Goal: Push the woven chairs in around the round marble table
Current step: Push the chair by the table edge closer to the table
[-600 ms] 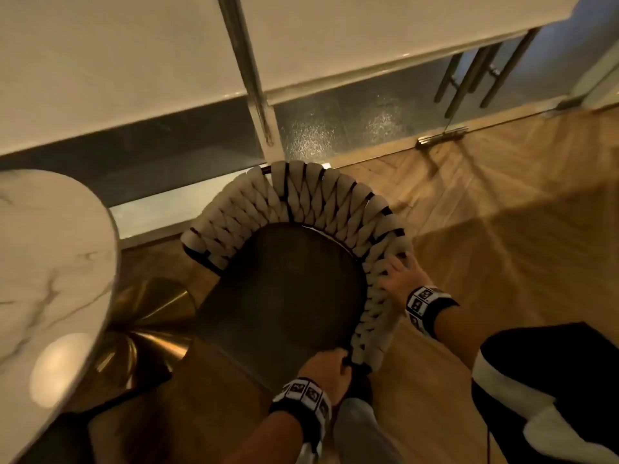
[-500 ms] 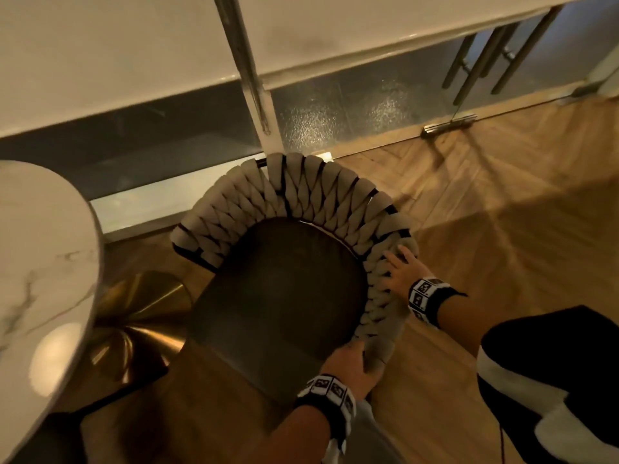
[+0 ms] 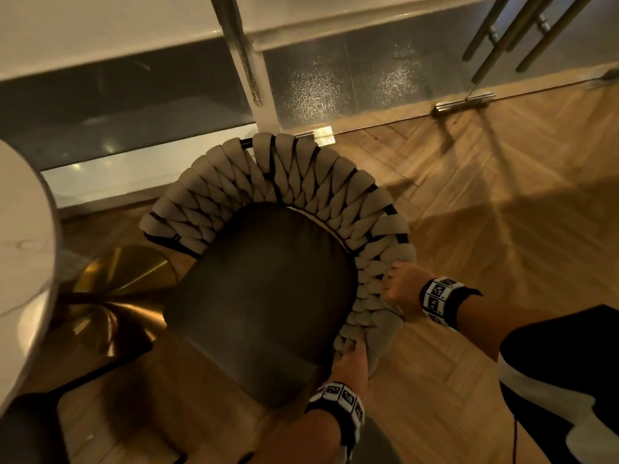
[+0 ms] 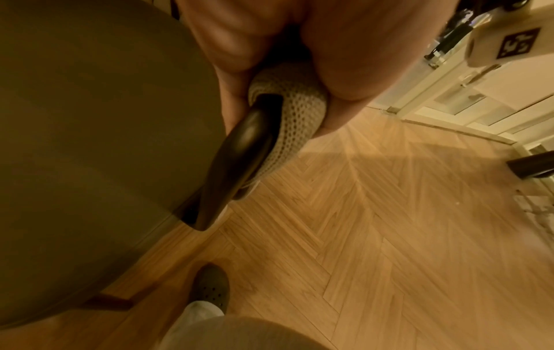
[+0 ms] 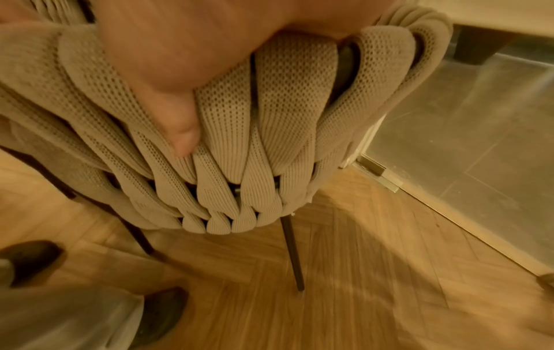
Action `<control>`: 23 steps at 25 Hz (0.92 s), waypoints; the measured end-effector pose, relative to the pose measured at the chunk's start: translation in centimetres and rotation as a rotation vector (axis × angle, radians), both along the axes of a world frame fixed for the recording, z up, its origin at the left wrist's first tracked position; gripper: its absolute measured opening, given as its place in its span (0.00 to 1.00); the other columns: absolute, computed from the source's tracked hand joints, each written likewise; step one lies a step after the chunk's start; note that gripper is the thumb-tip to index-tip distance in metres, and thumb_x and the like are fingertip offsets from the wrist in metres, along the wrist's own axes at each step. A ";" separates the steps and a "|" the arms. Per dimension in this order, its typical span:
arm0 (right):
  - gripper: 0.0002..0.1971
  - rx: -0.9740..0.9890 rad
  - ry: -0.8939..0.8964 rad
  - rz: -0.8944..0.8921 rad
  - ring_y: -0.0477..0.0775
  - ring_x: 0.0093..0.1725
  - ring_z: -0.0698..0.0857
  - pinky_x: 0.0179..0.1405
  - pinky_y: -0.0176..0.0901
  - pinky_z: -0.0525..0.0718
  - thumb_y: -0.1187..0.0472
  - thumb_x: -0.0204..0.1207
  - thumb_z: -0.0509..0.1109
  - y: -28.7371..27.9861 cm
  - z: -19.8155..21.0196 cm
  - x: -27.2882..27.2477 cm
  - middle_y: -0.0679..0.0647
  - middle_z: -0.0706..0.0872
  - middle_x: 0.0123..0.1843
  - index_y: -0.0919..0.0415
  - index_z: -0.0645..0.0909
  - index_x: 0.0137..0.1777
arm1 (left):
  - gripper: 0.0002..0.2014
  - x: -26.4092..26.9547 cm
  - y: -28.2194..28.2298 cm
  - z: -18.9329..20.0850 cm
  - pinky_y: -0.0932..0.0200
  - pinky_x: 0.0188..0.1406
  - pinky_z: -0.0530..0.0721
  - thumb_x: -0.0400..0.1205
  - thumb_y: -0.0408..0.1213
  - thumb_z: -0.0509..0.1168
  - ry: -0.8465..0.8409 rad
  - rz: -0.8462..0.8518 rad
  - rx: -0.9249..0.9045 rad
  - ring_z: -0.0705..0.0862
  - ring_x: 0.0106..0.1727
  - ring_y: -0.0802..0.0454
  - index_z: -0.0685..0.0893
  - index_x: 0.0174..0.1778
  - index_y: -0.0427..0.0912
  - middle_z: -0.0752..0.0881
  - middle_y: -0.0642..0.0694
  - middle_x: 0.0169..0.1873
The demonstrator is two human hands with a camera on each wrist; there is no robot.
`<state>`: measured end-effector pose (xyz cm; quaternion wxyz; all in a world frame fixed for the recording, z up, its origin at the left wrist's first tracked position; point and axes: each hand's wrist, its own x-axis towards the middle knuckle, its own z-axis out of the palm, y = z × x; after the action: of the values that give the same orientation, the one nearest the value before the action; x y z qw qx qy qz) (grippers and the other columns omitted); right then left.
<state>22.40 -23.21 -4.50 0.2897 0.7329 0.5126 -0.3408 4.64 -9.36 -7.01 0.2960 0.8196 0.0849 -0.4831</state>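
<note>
A woven chair (image 3: 301, 182) with a beige braided back and a dark seat (image 3: 261, 296) stands in the middle of the head view, its open front toward the round marble table (image 3: 23, 249) at the left edge. My left hand (image 3: 350, 361) grips the near end of the braided back, fingers curled round the dark frame end and its knit strap (image 4: 288, 104). My right hand (image 3: 400, 289) grips the rim of the back farther round, thumb pressed into the woven straps (image 5: 270, 118). The table's brass base (image 3: 117, 296) shows beneath the top.
A white partition with frosted glass panels (image 3: 351, 82) and a post (image 3: 248, 61) runs behind the chair. Glass door handles (image 3: 522, 31) hang at the top right. Herringbone wood floor (image 3: 502, 195) spreads right. My shoe (image 4: 210, 286) is near the chair's legs (image 5: 292, 255). Another dark seat (image 3: 30, 426) at bottom left.
The chair has turned and slid, its back end swinging toward me. My right hand went from spread fingers on the rim to a curled grip; the left hand shifted with the back's end.
</note>
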 end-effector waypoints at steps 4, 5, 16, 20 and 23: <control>0.15 0.039 0.028 -0.043 0.60 0.48 0.83 0.55 0.55 0.79 0.43 0.73 0.66 2.4 2.6 -0.1 0.53 0.88 0.43 0.53 0.87 0.47 | 0.42 0.5 2.8 3.3 0.44 0.81 0.68 0.82 0.34 0.65 -0.084 0.002 0.020 0.68 0.81 0.38 0.47 0.86 0.52 0.66 0.41 0.82; 0.15 0.053 0.025 -0.049 0.58 0.46 0.83 0.55 0.54 0.79 0.43 0.74 0.66 3.7 3.3 -0.3 0.52 0.87 0.41 0.52 0.87 0.46 | 0.40 0.5 4.2 4.0 0.43 0.79 0.71 0.82 0.34 0.65 -0.086 0.008 0.026 0.71 0.79 0.38 0.48 0.86 0.51 0.68 0.41 0.80; 0.13 0.136 -0.011 -0.399 0.54 0.39 0.82 0.49 0.51 0.83 0.43 0.73 0.61 18.6 6.8 -3.1 0.49 0.83 0.38 0.48 0.81 0.40 | 0.30 1.8 25.0 8.2 0.45 0.56 0.84 0.79 0.39 0.61 -0.272 -0.221 0.147 0.85 0.58 0.36 0.62 0.77 0.56 0.86 0.40 0.59; 0.12 0.137 -0.003 -0.553 0.53 0.38 0.82 0.44 0.48 0.79 0.43 0.73 0.62 25.9 6.0 -5.4 0.48 0.84 0.37 0.48 0.82 0.41 | 0.23 0.6 33.7 6.8 0.43 0.62 0.83 0.81 0.46 0.61 -0.296 -0.129 0.202 0.83 0.61 0.42 0.67 0.73 0.56 0.83 0.44 0.62; 0.11 0.128 0.003 -0.651 0.52 0.37 0.82 0.46 0.47 0.82 0.43 0.72 0.63 30.6 5.2 -6.9 0.47 0.84 0.36 0.48 0.82 0.41 | 0.21 0.0 38.8 5.0 0.40 0.64 0.82 0.80 0.44 0.62 -0.307 -0.049 0.245 0.80 0.64 0.42 0.68 0.69 0.56 0.79 0.45 0.63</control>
<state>15.51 7.41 0.70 0.1184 0.8744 0.2722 -0.3838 4.62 29.42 -2.03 0.1916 0.9154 0.0771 -0.3455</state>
